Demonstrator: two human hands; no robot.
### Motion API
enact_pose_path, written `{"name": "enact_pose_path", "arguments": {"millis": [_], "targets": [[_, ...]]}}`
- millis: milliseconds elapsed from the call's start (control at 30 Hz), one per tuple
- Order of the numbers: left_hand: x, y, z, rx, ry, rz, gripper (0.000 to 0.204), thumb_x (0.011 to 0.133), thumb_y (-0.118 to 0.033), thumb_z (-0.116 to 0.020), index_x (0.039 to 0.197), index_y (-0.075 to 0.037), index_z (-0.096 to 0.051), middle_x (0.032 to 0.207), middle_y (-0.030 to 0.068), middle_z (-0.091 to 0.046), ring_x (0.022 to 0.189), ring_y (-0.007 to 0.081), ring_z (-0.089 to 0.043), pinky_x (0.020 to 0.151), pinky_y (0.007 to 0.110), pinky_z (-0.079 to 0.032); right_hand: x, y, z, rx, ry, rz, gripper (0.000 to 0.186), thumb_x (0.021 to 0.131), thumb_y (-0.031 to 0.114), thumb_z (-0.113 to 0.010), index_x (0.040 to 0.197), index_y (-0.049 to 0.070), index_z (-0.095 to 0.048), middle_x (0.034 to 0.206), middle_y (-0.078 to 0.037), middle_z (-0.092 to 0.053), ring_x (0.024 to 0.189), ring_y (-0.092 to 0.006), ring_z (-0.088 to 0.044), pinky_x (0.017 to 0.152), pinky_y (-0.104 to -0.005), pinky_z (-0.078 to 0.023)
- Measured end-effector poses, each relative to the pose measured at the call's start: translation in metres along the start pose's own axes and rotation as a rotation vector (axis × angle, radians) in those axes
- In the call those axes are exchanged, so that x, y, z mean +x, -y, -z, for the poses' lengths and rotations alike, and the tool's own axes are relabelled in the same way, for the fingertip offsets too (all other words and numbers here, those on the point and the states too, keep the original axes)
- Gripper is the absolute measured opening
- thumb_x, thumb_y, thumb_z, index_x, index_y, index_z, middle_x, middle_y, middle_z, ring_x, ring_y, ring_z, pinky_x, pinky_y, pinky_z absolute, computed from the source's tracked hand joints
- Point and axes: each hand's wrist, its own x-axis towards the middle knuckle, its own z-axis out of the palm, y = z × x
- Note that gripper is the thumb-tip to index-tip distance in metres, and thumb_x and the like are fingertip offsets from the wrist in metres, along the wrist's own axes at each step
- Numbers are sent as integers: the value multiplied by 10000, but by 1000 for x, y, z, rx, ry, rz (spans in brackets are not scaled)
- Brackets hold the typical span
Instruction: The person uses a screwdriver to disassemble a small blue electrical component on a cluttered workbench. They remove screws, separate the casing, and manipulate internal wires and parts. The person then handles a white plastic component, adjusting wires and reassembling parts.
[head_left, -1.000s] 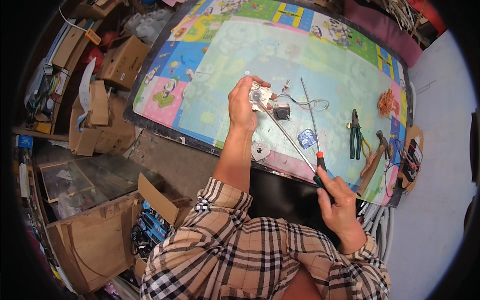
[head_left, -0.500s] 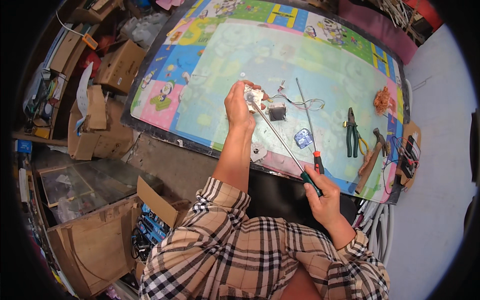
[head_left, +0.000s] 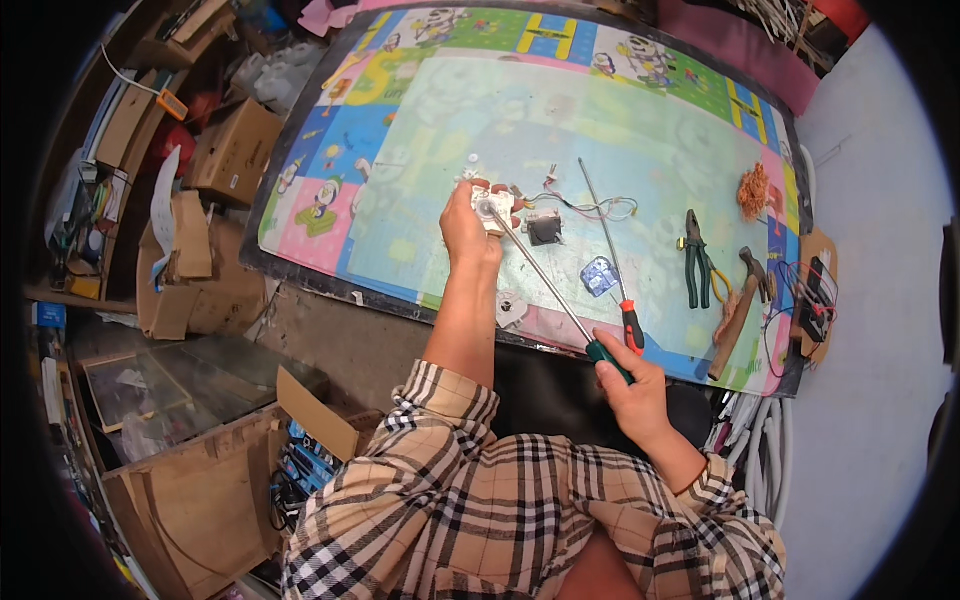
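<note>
Over the table, my left hand grips a small whitish part with a round grey centre, fingers curled behind it. My right hand is closed round the green handle of a long screwdriver, whose tip meets the part near its centre. Just right of the part lie thin wires and a small dark square component. Below them are a translucent blue piece and a round grey-white piece. A second screwdriver, red and black handled, lies beside my right hand.
Green-handled pliers, a hammer and a bundle of copper-coloured wire lie on the right of the table. A black device with leads sits at its right edge. Cardboard boxes stand to the left.
The part and my left hand have shifted slightly left and down in view, more of the part's face showing. My right hand and screwdriver have moved slightly left. The whole view has shifted a little.
</note>
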Motion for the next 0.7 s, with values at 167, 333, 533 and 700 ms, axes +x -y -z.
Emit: {"name": "enact_pose_path", "arguments": {"millis": [167, 333, 533, 700], "targets": [[-1, -3, 2, -22, 102, 23, 263, 962, -274, -408, 982, -33, -510, 938, 181, -612, 781, 393, -664, 606, 438, -548, 7, 10, 7, -515, -108, 431, 402, 826, 12, -644, 1224, 52, -619, 739, -134, -568, 657, -266, -554, 617, -341, -448], [7, -7, 12, -250, 191, 222, 324, 984, -296, -337, 987, -23, -511, 1013, 217, -591, 936, 457, -610, 784, 535, -544, -1, 24, 21, -525, -105, 365, 397, 827, 20, -640, 1221, 66, -625, 740, -121, -596, 662, -254, -562, 635, -334, -456], [11, -6, 17, -344, 246, 286, 346, 994, -295, -307, 980, -19, -515, 1038, 236, -575, 983, 482, -579, 805, 554, -537, -5, 31, 27, -608, -47, 382, 429, 823, 28, -649, 1244, 103, -617, 715, -115, -560, 632, -263, -549, 615, -342, -454], [7, -8, 12, -221, 209, 203, 317, 964, -282, -355, 956, -15, -526, 916, 230, -626, 864, 459, -640, 703, 517, -572, -5, 38, 29, -654, -39, 389, 438, 819, 35, -661, 1245, 130, -621, 690, -116, -515, 612, -269, -530, 587, -347, -442]]}}
